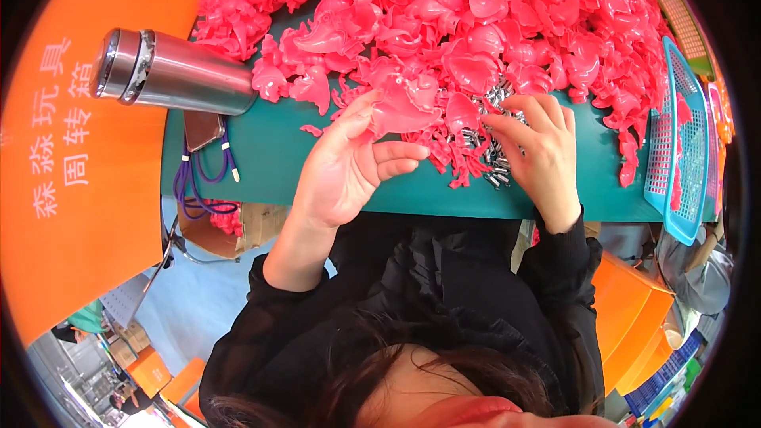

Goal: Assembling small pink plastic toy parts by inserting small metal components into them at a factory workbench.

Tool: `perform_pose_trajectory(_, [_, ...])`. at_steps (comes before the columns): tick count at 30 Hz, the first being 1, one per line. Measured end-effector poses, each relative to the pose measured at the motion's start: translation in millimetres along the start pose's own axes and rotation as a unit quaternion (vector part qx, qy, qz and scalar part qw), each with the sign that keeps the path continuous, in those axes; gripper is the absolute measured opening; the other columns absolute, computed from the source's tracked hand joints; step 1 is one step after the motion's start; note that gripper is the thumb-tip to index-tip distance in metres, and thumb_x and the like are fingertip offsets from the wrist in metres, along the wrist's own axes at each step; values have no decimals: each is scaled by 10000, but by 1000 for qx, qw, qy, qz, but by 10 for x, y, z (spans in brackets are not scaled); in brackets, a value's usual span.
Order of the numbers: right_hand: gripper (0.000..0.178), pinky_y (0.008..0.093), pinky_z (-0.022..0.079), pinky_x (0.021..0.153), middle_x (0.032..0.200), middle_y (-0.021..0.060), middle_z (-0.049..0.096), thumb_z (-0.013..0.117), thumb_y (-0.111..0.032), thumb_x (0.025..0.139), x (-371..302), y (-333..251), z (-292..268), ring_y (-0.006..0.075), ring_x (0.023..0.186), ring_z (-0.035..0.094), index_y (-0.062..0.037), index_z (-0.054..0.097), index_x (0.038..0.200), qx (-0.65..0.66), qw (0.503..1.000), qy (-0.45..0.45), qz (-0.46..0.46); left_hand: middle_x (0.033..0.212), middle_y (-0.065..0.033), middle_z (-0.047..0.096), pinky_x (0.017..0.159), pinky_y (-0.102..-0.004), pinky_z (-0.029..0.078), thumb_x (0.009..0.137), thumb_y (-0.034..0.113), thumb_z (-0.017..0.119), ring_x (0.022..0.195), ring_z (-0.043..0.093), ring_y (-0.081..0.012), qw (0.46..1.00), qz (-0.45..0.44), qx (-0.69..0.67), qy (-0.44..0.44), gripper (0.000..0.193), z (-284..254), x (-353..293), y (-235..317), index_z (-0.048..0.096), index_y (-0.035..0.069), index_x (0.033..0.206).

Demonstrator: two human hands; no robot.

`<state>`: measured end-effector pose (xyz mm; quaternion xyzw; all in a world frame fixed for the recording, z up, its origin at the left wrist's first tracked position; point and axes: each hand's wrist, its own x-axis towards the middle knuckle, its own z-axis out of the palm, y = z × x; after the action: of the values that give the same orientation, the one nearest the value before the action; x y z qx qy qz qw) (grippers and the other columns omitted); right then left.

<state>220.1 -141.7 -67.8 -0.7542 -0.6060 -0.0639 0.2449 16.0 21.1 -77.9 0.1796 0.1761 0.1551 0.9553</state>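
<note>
My left hand [337, 166] has its thumb and forefinger closed on the edge of a glossy pink plastic shell [406, 115], while its other fingers curl loosely below. My right hand [543, 150] is bent, with thumb and fingertips drawn together over a small heap of silver metal parts [497, 165]. What those fingertips hold, if anything, is too small to make out. Between the hands lie thin pink plastic pieces [460, 157], partly covering the metal parts. Beyond both hands spreads a large pile of pink plastic shells [476, 8].
A steel flask [194, 71] lies on its side at the left of the green table [317, 186], near a phone [203, 128] with a purple cord [186, 182]. A large orange box [111, 190] stands at the left. Blue baskets [690, 143] stand at the right edge.
</note>
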Motion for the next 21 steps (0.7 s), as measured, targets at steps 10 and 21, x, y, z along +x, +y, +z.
perform_pose_trajectory(10, [126, 338, 389, 784, 938, -3, 609, 705, -112, 707, 55, 11, 55, 211, 926, 548, -123, 650, 820, -25, 1000, -15, -4, 1306, -174, 454, 971, -433, 463, 1001, 186, 327, 1161, 507, -447, 1000, -1, 25, 4, 414, 84, 3, -91, 286, 89, 1401])
perform_pose_trajectory(21, [76, 292, 455, 781, 972, 95, 652, 577, -81, 898, 46, 12, 61, 166, 846, 594, -14, 610, 915, 394, 900, 86, 163, 1362, -210, 418, 984, -395, 461, 1014, 210, 327, 1219, 477, -395, 997, -61, 20, -42, 427, 209, 22, -262, 264, 56, 1408])
